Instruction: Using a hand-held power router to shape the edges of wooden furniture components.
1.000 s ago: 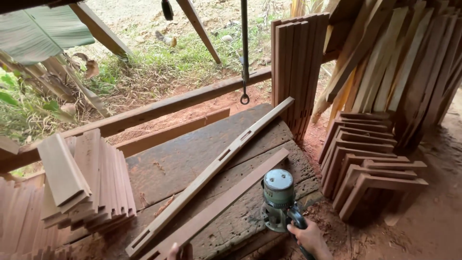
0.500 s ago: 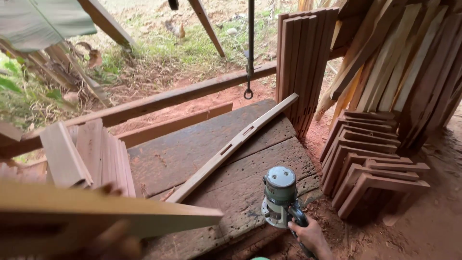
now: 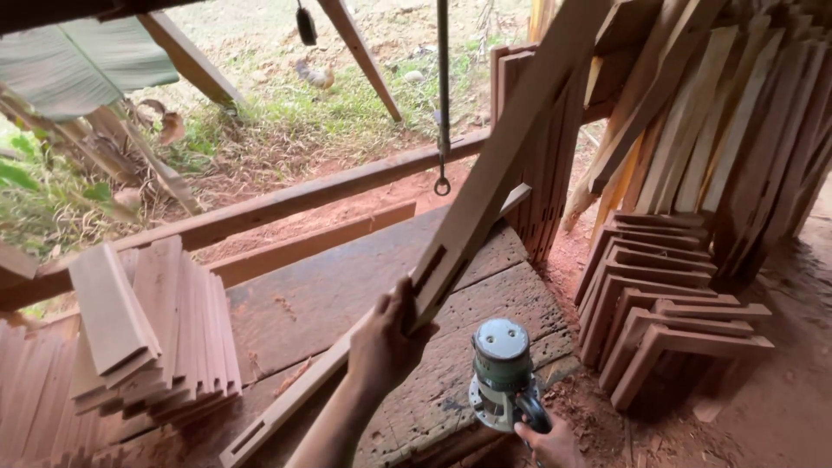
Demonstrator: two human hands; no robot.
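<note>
- Head view: the left hand (image 3: 386, 342) is clenched around a long wooden slat (image 3: 494, 186), gripping it near its lower end, just beside a rectangular slot cut through the wood.
- The slat is lifted off the workbench (image 3: 347, 286) and tilts steeply up and to the right, its upper end running out of the top of the picture.
- A second slotted slat (image 3: 299, 394) lies flat on the workbench, running from the lower left toward the far right corner; it passes under the left hand.
- The right hand (image 3: 550, 442) is at the bottom edge, wrapped on the dark handle of a green and grey router (image 3: 503, 373) that stands upright on the near right corner of the workbench.
- A stack of short boards (image 3: 147, 325) rests on the left part of the workbench, well apart from both hands.
- To the right, on the red dirt floor, lies a pile of angled wooden frames (image 3: 667, 303), with long planks (image 3: 719, 121) leaning upright behind it.
- A metal hook (image 3: 443, 104) with a ring end hangs above the far edge of the workbench, just left of the lifted slat.
</note>
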